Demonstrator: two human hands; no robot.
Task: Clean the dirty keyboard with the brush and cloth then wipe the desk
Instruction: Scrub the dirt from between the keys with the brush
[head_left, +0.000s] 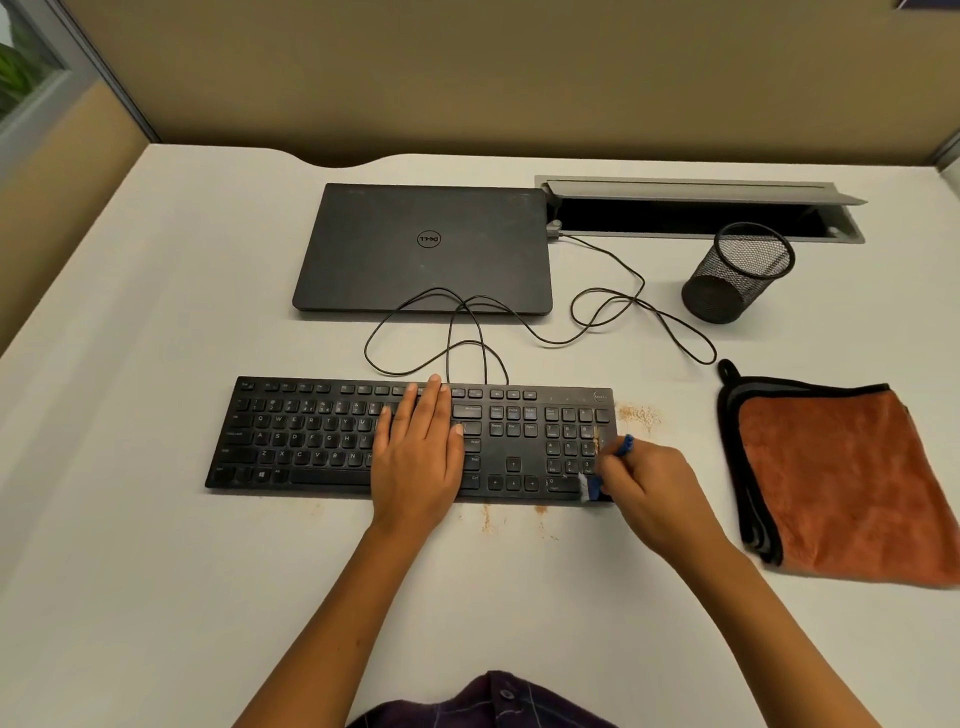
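A black keyboard (311, 436) lies across the middle of the white desk (130, 545). My left hand (418, 452) rests flat on its middle keys, fingers straight. My right hand (652, 488) grips a small blue brush (623, 447) at the keyboard's right end; its pale bristles (587, 486) touch the number pad's lower right corner. Orange-brown crumbs (639, 415) lie on the desk just right of the keyboard, and more crumbs (488, 517) sit along its front edge. A folded orange cloth (841, 483) with a black border lies to the right.
A shut black laptop (426, 249) sits behind the keyboard, with a looping black cable (613, 306) between them. A black mesh pen cup (737, 273) stands at the back right beside an open grey cable hatch (696, 208). A partition wall runs behind the desk.
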